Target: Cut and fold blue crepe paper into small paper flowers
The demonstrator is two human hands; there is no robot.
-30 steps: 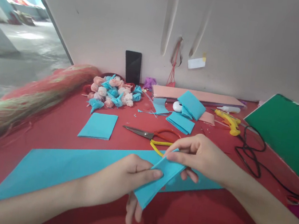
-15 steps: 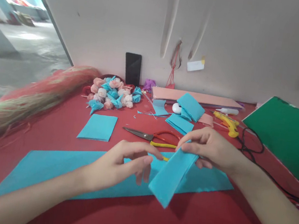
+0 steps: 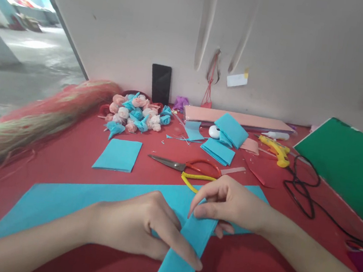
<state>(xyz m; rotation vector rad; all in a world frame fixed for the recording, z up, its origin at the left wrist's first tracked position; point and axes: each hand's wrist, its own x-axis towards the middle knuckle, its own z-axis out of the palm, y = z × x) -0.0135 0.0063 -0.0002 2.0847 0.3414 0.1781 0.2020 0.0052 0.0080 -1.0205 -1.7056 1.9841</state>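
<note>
A folded strip of blue crepe paper (image 3: 181, 261) slants between my two hands, its lower end at the bottom edge of the view. At its upper end, the thumb and fingers of my right hand (image 3: 222, 201) pinch it. My left hand (image 3: 143, 224) grips it lower down, the index finger lying across its face and the other fingers partly hidden behind. Beneath the hands, a long blue crepe sheet (image 3: 69, 201) is spread on the red table (image 3: 234, 268). Scissors (image 3: 177, 166) with red and yellow handles lie just beyond, partly on the sheet.
A folded blue square (image 3: 119, 154) lies left of the scissors. Behind are paper roses (image 3: 137, 112), a phone (image 3: 160, 83) leaning on the wall and folded blue pieces (image 3: 218, 151). To the right are a yellow glue gun (image 3: 276, 150), its black cord (image 3: 305, 197) and a green board (image 3: 348, 162).
The blue strip has come down and nearer, with my right hand moving left and down. My left hand, apart from the strip before, now grips it with its index finger across it.
</note>
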